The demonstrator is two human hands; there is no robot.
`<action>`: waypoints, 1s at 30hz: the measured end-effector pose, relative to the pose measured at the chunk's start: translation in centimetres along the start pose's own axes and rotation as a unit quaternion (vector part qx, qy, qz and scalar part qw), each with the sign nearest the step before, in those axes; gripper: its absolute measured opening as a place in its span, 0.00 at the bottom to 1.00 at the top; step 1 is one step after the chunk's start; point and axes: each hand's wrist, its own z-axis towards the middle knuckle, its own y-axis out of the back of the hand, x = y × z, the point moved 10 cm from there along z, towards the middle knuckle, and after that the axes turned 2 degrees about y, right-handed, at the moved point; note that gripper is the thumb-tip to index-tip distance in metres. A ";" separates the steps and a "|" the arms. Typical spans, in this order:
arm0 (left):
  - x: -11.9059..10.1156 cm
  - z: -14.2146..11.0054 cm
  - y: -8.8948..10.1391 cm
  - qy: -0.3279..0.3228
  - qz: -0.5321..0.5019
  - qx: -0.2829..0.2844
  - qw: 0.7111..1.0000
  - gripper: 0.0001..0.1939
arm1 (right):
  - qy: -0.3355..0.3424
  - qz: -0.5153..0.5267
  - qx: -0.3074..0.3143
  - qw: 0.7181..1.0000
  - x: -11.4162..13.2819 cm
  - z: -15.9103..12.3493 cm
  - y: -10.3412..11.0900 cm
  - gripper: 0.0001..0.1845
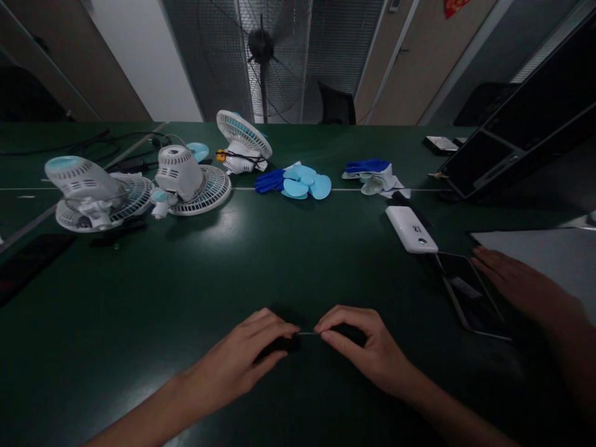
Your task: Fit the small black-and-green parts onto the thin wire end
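My left hand (246, 357) and my right hand (367, 351) rest low on the dark green table (233, 273), fingertips facing each other. Between them they pinch a thin, short metal pin (307, 333), one end in each hand. Both hands have curled fingers. Further back lie a light blue fan blade (305, 182) and small white clip fans: two lying grille-down (93, 195) (193, 180), one tilted (242, 141).
Another person's hand (510, 279) lies flat at the right beside a dark tablet (470, 292). A white power bank (411, 228), blue gloves (367, 166) (269, 180), a black monitor (503, 155) and a dark phone (28, 264) lie around. A large floor fan (261, 49) stands behind the table.
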 end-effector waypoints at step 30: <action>21.8 -22.0 27.2 0.469 0.230 -0.261 0.812 0.26 | -0.006 -0.010 0.014 1.000 -0.1 -0.2 0.0 0.06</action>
